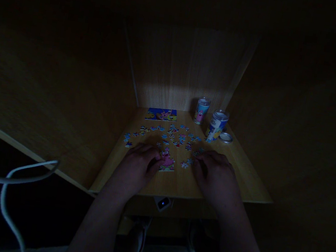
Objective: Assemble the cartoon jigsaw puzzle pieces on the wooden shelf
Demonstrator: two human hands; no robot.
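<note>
seen by me from afar through the head-worn camera: the bare left hand (137, 163), bent, with thumb and index tips close together at the left edge of a flat, multicoloured joined jigsaw section bearing a pink figure (168, 162); whether they are clamped on it, i cannot tell. the bare right hand (217, 177), curled, holds its thumb and index tips near each other, just right of a pale loose cluster of pieces (185, 163); in this dim light i cannot tell whether one is pinched. beyond both sets of fingertips i note scattered small blue, red and yellow jigsaw pieces (173, 130) on a light brown wood-grained surface (183, 189). farther beyond the left fingers lies a rectangular blue picture with pink and yellow figures (161, 115). beyond the right fingers stand two cylinders: a blue canister with a pink figure (201, 111) and, nearer, a blue-and-white canister (217, 126), a round silvery lid (226, 137) just beside it. well left of the left fingers hangs a white cable (20, 182).
</note>
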